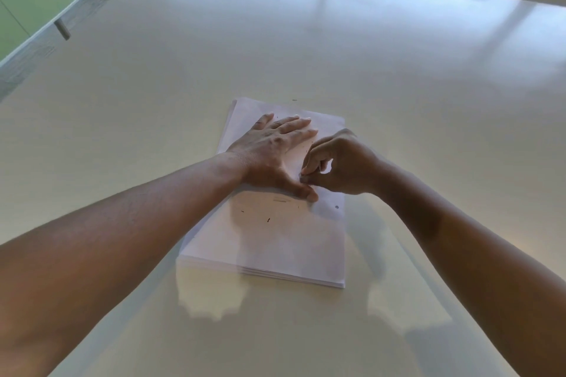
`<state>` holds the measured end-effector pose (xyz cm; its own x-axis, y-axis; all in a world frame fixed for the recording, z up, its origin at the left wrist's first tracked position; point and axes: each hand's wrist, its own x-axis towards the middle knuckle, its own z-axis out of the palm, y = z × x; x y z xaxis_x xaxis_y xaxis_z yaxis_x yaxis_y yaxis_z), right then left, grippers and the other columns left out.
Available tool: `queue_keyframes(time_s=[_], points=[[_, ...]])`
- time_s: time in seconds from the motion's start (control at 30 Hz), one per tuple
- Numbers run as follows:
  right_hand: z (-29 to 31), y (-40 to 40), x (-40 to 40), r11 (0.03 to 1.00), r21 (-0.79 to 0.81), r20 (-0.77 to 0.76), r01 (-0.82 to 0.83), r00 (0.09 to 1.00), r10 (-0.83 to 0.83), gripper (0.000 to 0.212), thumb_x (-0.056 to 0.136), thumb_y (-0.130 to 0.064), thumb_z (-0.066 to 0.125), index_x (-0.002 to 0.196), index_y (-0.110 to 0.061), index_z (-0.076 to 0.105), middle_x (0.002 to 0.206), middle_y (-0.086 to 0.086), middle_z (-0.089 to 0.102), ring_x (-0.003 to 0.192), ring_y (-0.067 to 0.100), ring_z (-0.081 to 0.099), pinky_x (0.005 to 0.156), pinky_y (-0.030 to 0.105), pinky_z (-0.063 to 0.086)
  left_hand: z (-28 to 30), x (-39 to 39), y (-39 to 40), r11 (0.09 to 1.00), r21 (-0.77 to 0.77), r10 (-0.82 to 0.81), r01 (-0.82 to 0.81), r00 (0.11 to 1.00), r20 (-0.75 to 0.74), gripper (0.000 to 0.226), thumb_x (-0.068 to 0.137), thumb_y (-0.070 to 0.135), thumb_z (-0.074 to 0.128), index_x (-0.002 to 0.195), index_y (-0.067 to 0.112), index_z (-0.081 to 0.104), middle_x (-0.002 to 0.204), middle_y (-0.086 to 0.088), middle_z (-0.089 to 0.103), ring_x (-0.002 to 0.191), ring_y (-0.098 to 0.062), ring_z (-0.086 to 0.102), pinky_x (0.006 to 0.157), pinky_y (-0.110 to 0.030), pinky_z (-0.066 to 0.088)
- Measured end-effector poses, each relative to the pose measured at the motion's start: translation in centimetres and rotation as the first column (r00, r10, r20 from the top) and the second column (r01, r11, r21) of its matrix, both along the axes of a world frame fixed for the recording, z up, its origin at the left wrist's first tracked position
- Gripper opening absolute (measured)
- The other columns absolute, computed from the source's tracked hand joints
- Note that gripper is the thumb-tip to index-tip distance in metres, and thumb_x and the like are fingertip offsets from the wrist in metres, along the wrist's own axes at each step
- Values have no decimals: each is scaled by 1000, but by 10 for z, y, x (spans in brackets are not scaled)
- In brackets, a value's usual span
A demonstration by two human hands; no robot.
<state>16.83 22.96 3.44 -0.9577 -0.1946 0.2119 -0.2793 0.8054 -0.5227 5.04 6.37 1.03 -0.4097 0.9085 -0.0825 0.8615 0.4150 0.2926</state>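
The left hand [269, 147] presses flat on the paper stack [275, 242] at the middle of the table [428, 131], while the right hand [340, 165] pinches a small grey piece [304, 178].

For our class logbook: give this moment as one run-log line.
left hand: flat on paper stack | right hand: pinches small grey item

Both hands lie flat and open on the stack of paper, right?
Not quite. Only the left hand lies flat on the stack of paper; the head view shows the right hand with fingers curled, pinching a small grey object against it.
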Motion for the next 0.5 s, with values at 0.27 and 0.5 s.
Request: queue_keyframes(time_s=[0.27, 0.5], points=[[2, -2, -3, 999, 35, -80, -18, 997, 21, 11, 70, 0, 80, 68, -11, 76, 69, -1, 71, 58, 9, 59, 61, 24, 52, -1, -1, 1, 1000, -3, 4, -4, 1000, 6, 138, 50, 105, 49, 164, 36, 14, 172, 13, 5, 157, -2, -6, 128, -43, -8], [1, 9, -5, 998, 54, -82, 41, 996, -36, 9, 71, -4, 81, 68, -12, 76, 68, -1, 71, 58, 12, 61, 60, 30, 53, 0, -1, 0, 1000, -14, 2, -2, 1000, 7, 138, 49, 106, 46, 164, 37, 13, 172, 14, 3, 157, -3, -7, 127, -42, -11]])
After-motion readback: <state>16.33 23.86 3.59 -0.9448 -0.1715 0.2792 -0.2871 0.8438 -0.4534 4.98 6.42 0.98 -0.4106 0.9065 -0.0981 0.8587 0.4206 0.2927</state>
